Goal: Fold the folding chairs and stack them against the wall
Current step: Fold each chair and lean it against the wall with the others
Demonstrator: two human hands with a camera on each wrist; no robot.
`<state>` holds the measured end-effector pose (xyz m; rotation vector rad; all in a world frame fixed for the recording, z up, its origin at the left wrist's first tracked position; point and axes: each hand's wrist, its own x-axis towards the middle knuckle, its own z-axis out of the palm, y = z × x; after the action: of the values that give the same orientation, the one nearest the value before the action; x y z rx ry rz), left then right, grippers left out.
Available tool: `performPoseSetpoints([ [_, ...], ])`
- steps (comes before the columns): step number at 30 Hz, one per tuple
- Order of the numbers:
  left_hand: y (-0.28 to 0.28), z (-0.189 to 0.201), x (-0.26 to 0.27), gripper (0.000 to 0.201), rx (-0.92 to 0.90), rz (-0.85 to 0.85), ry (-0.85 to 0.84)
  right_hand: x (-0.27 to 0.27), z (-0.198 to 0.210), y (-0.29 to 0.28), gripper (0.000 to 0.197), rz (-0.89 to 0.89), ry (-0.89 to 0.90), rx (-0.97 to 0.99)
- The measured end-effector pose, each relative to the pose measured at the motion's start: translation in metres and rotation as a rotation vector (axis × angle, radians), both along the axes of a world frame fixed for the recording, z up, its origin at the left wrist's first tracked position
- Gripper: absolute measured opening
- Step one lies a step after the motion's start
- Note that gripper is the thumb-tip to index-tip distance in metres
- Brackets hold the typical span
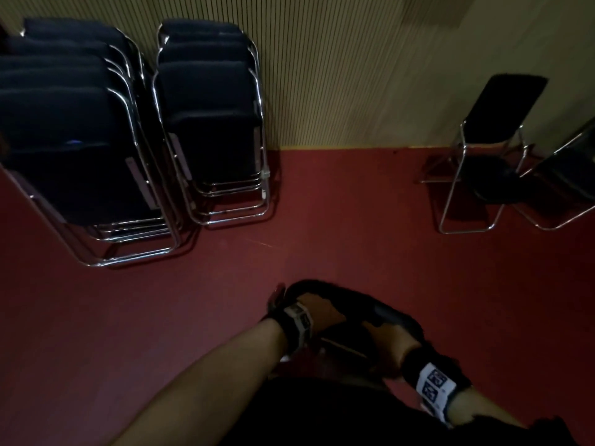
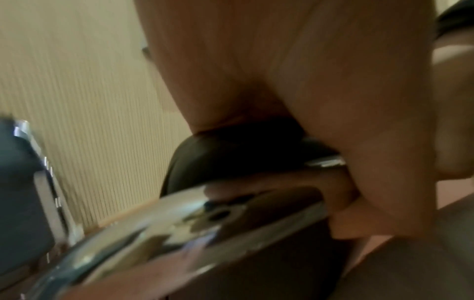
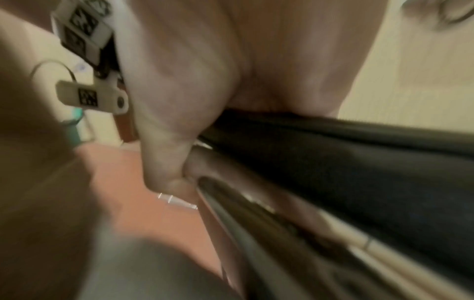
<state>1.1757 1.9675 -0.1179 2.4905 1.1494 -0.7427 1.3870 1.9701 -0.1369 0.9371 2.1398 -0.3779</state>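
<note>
both hands, left hand [image 1: 317,312] and right hand [image 1: 391,344], have fingers clamped on the folded black chrome-framed chair [image 1: 370,312]; carry it level, then lean it on the shorter stack of folded chairs [image 1: 212,123].

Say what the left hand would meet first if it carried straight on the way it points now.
The left hand, gripping the folded chair, points toward the wall. Only bare red floor lies ahead; probably the wall first, between the chair stacks and the open chairs, though depth is unclear.

head view high, facing down at floor and wall, wrist views pressed close (blurred), all sharing the held chair [image 1: 360,320]
</note>
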Motion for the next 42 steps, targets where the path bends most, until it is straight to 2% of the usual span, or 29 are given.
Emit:
performPoseSetpoints([
  [1, 0.025, 0.003, -0.018, 0.049, -0.027, 0.102, -0.049, -0.020, 0.018, 0.021, 0.091, -0.172, 0.075, 0.023],
  [2, 0.052, 0.004, -0.032, 0.058, -0.039, 0.136, -0.093, -0.036, 0.029, 0.046, 0.090, -0.262, 0.161, 0.056],
  [3, 0.078, 0.008, -0.047, 0.068, -0.023, 0.127, -0.085, -0.051, 0.033, 0.068, 0.091, -0.300, 0.166, 0.094],
  [5, 0.126, 0.010, -0.080, 0.082, 0.029, 0.095, -0.067, -0.085, 0.039, 0.114, 0.095, -0.275, 0.171, 0.087],
  [6, 0.144, 0.007, -0.097, 0.081, 0.035, 0.158, -0.038, -0.100, 0.030, 0.135, 0.095, -0.280, 0.182, 0.071],
  [9, 0.182, -0.006, -0.160, 0.074, 0.148, 0.289, -0.180, -0.150, 0.012, 0.182, 0.091, -0.271, 0.166, 0.001],
  [11, 0.196, -0.017, -0.209, 0.084, 0.176, 0.478, -0.226, -0.182, 0.009, 0.207, 0.090, -0.290, 0.179, 0.004],
  [13, 0.209, -0.036, -0.251, 0.099, 0.163, 0.767, -0.273, -0.215, 0.010, 0.236, 0.087, -0.322, 0.169, 0.009],
  [15, 0.222, -0.047, -0.281, 0.094, 0.092, 1.149, -0.421, -0.242, 0.018, 0.264, 0.084, -0.338, 0.137, 0.023],
  [16, 0.229, -0.042, -0.294, 0.094, 0.019, 1.275, -0.494, -0.256, 0.021, 0.278, 0.083, -0.346, 0.127, 0.040],
  [17, 0.238, -0.040, -0.308, 0.098, -0.101, 1.330, -0.566, -0.271, 0.027, 0.289, 0.083, -0.363, 0.101, 0.054],
  [18, 0.245, -0.037, -0.320, 0.096, -0.233, 1.304, -0.608, -0.288, 0.031, 0.300, 0.084, -0.383, 0.084, 0.077],
  [20, 0.254, -0.031, -0.339, 0.065, -0.465, 1.173, -0.637, -0.316, 0.037, 0.309, 0.085, -0.434, 0.056, 0.103],
  [21, 0.255, -0.035, -0.341, 0.058, -0.521, 1.158, -0.698, -0.327, 0.040, 0.309, 0.084, -0.457, 0.029, 0.099],
  [24, 0.255, -0.021, -0.382, 0.058, -0.637, 1.225, -0.852, -0.379, 0.049, 0.323, 0.078, -0.514, -0.032, 0.078],
  [25, 0.257, -0.019, -0.400, 0.060, -0.655, 1.321, -0.941, -0.396, 0.052, 0.330, 0.077, -0.557, -0.038, 0.057],
  [27, 0.258, -0.018, -0.445, 0.056, -0.581, 1.452, -0.955, -0.430, 0.050, 0.345, 0.078, -0.650, -0.028, 0.013],
  [29, 0.248, -0.028, -0.475, 0.053, -0.542, 1.301, -0.878, -0.443, 0.042, 0.347, 0.074, -0.745, -0.051, -0.028],
  [31, 0.242, -0.033, -0.503, 0.049, -0.585, 1.312, -0.742, -0.450, 0.034, 0.344, 0.069, -0.852, -0.079, -0.035],
  [34, 0.261, -0.027, -0.537, 0.042, -0.500, 1.270, -0.712, -0.462, 0.035, 0.364, 0.067, -0.998, -0.032, 0.032],
  [36, 0.265, -0.019, -0.541, 0.043, -0.534, 1.149, -0.630, -0.470, 0.035, 0.374, 0.064, -1.035, -0.016, 0.032],
  [39, 0.263, -0.020, -0.519, 0.047, -0.592, 1.079, -0.639, -0.485, 0.030, 0.375, 0.064, -1.104, -0.014, -0.002],
  [42, 0.268, -0.008, -0.488, 0.071, -0.694, 1.038, -0.726, -0.520, 0.027, 0.387, 0.051, -1.142, 0.083, -0.014],
])
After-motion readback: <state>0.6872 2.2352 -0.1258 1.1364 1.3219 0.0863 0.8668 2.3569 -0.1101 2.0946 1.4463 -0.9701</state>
